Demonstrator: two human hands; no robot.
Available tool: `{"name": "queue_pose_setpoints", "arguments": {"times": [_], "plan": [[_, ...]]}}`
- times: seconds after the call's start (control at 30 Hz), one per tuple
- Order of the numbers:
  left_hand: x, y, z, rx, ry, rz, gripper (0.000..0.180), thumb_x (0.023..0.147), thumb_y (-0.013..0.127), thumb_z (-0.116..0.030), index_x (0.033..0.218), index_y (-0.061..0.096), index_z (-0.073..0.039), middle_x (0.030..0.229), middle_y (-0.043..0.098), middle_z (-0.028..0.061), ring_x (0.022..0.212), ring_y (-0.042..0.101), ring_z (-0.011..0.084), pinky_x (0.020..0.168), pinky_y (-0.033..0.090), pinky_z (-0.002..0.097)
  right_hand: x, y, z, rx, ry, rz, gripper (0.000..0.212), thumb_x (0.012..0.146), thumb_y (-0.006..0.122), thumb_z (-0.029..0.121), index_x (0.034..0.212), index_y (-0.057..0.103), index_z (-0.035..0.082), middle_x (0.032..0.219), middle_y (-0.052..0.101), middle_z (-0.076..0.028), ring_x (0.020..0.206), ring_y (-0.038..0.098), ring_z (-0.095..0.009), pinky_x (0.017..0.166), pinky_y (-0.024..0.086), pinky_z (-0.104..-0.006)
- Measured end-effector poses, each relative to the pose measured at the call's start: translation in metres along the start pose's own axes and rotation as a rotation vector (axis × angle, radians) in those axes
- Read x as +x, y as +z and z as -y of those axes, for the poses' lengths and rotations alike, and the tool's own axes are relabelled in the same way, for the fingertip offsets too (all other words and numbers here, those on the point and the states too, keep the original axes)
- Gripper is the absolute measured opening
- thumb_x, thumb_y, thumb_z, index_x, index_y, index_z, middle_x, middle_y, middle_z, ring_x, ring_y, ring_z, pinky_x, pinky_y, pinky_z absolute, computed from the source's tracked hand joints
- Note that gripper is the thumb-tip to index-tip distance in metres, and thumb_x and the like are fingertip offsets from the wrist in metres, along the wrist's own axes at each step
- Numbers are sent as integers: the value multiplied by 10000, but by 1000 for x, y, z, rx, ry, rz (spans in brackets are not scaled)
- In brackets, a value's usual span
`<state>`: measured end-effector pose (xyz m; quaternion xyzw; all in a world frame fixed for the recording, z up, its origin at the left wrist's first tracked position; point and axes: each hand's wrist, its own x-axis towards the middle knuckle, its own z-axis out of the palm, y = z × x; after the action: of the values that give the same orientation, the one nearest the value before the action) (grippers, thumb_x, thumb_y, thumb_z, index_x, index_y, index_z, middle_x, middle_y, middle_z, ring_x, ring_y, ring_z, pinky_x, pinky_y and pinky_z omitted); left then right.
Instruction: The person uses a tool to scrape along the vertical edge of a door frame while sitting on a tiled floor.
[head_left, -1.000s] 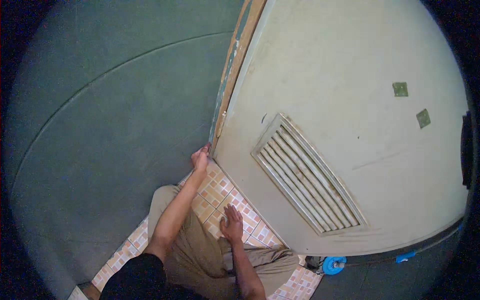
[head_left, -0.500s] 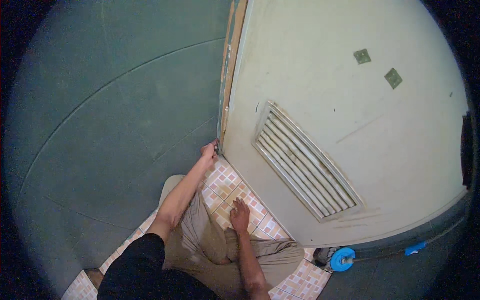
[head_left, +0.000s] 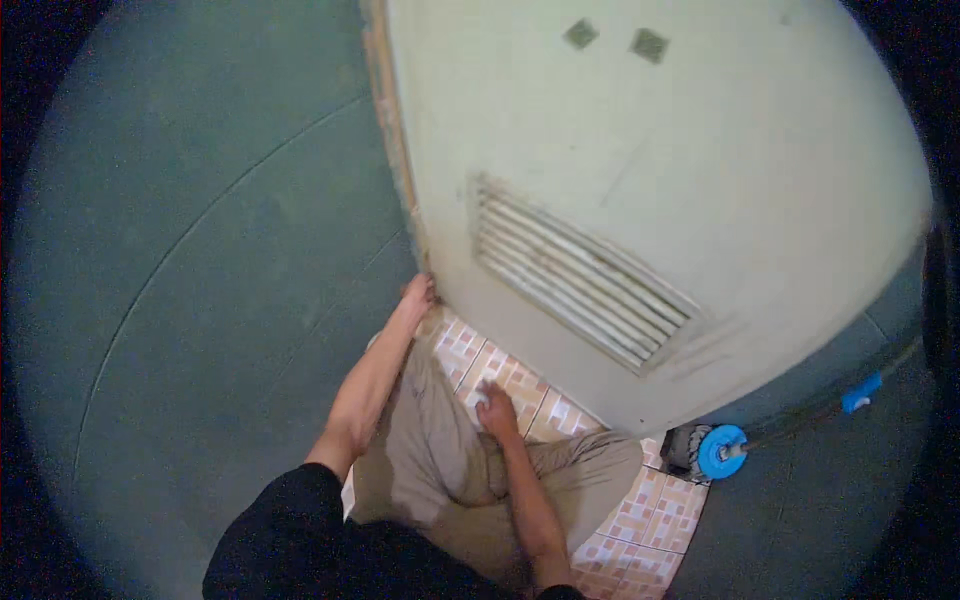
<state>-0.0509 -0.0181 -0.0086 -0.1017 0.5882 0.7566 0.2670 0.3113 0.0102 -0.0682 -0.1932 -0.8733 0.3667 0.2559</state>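
My left hand [head_left: 419,292] is at the lower corner of a pale door [head_left: 530,110], where the worn wooden edge [head_left: 388,120] meets the floor. Its fingers are curled in against that corner; whatever they grip is hidden. Over the tiled floor [head_left: 516,376], in front of my folded legs, hangs my right hand [head_left: 497,410]. It holds nothing I can see, and its fingers are partly stretched and slightly apart. A slatted vent [head_left: 585,275] is set into the lower part of the door.
Dark green wall [head_left: 200,330] runs along the left. Beyond my right knee stands a dark object with a blue disc [head_left: 722,452], a rod running off from it and a small blue piece [head_left: 862,392] farther along. Two green diamond shapes [head_left: 649,45] mark the door.
The view has swung, and the door appears turned and shifted left. My left hand stays by the door's bottom corner. The right hand remains over the tiles, its fingers drawn in somewhat.
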Motion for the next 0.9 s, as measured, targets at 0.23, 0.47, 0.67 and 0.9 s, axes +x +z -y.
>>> {"name": "queue_pose_setpoints", "arguments": {"times": [0.23,0.47,0.67,0.9], "plan": [[-20,7,-27,91,-188,259,187,968,423,-210,946,606,-177,657,506,-63,458,304,82,441,238,289,-38,-28,-27,-110,69,96,347,827,623,135,1136,682,-12,1358,590,-212,1295,515,-415,1116,403,-472],[-47,-12,-23,-18,-40,264,189,1009,452,-236,971,620,-156,692,586,-44,451,337,70,404,266,256,-11,-42,15,11,271,153,303,858,588,136,1093,712,-11,1129,702,-217,1094,658,-377,986,518,-427],[-20,-5,-21,131,-115,233,241,1028,403,-245,1015,615,-131,743,630,-2,454,355,89,394,243,292,2,-36,0,29,141,91,300,868,629,176,1081,732,-8,1042,721,-235,967,712,-350,873,564,-402],[-22,-1,-1,76,2,205,251,1016,393,-201,1023,641,-162,745,641,-15,446,365,68,403,250,269,1,-36,-9,79,126,102,271,867,599,197,1044,732,41,990,727,-194,978,655,-392,954,492,-459]]}}
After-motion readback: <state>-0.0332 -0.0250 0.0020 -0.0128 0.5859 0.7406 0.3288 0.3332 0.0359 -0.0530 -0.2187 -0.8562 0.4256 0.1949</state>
